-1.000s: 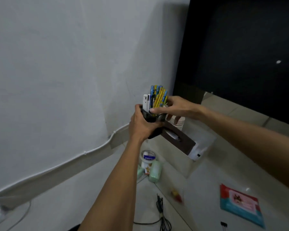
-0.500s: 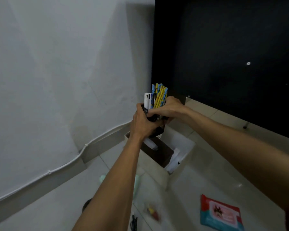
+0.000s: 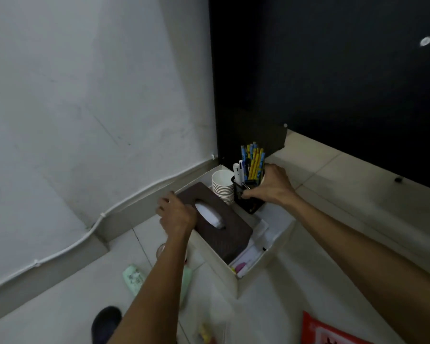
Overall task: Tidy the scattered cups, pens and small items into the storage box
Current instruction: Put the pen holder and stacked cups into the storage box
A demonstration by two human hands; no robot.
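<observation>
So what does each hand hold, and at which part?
The right hand grips the black pen holder at its upper rim. The left hand holds the dark brown rectangular tissue box by its left end.

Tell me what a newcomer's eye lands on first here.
Yellow-and-blue pens bristle from the black pen holder, held by the right grip at the white storage box's far end. The brown tissue box under the left grip fills its left side, with stacked white cups just beyond.
</observation>
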